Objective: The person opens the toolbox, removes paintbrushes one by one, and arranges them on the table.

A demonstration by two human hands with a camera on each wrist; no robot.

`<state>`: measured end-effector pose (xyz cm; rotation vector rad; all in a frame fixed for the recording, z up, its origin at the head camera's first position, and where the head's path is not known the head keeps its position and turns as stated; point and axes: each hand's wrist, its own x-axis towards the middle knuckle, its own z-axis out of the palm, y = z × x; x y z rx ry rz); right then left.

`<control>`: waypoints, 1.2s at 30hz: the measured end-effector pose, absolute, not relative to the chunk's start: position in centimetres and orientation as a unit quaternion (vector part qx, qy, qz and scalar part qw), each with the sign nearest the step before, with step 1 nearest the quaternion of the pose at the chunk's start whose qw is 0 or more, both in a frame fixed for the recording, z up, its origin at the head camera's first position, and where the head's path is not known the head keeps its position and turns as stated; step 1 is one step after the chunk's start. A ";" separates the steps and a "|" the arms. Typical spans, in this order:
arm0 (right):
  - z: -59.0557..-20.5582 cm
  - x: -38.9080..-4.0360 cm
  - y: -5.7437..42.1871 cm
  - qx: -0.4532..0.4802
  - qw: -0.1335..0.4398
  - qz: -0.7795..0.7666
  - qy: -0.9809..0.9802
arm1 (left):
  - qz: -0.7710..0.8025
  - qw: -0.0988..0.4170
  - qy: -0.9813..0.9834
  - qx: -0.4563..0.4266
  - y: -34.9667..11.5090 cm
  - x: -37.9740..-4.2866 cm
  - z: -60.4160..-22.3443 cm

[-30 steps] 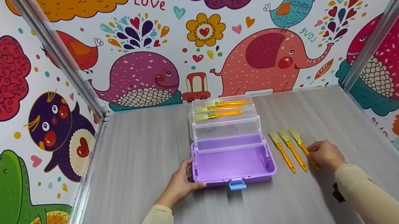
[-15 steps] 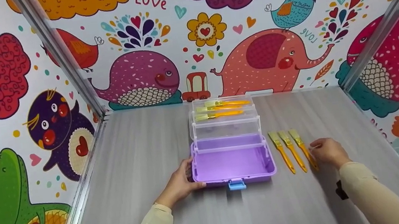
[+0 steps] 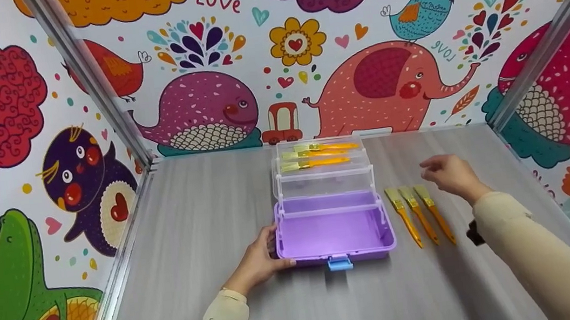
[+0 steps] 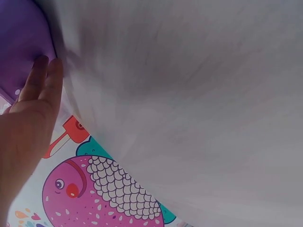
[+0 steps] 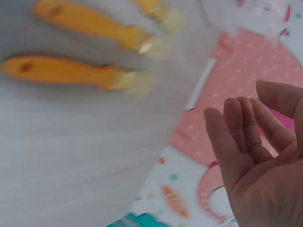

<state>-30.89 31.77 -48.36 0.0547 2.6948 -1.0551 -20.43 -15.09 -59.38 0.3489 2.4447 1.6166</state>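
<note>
A purple storage box [image 3: 336, 230] with a blue latch [image 3: 340, 263] stands unfolded on the table. My left hand [image 3: 258, 264] holds its front left corner, thumb at the front wall. In the left wrist view, the fingers [image 4: 40, 82] lie against the box's purple side [image 4: 23, 40]. Three flat paintbrushes with orange handles lie side by side to the right of the box; the rightmost paintbrush [image 3: 436, 216] is closest to my right hand [image 3: 452, 174]. That hand holds nothing and hovers beyond the bristles. Its fingers [image 5: 222, 142] look loosely bent in the right wrist view.
Behind the purple base, clear trays [image 3: 325, 182] rise in steps. Three more paintbrushes [image 3: 315, 163] lie across the rear tray section. Grey wood-patterned tabletop [image 3: 203, 202] surrounds the box, and cartoon-printed walls [image 3: 271, 47] with metal corner posts [image 3: 119, 115] enclose the table.
My right hand has left the rightmost paintbrush's handle and moved up and away toward the back. That paintbrush now lies beside the other two. My left hand stays on the box.
</note>
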 end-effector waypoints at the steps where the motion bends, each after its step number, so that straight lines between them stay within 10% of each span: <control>1: -47.9 -31.4 30.9 0.009 0.117 -0.361 0.925 | 0.545 0.095 0.825 0.115 -15.1 -20.4 -59.3; 16: -46.3 -37.4 17.0 -0.177 0.080 -0.350 0.916 | 0.563 0.094 0.811 0.124 -14.5 -20.3 -60.1; 36: -48.6 -39.7 11.7 -0.221 0.034 -0.174 0.959 | 0.572 0.083 0.807 0.118 -14.8 -20.4 -59.7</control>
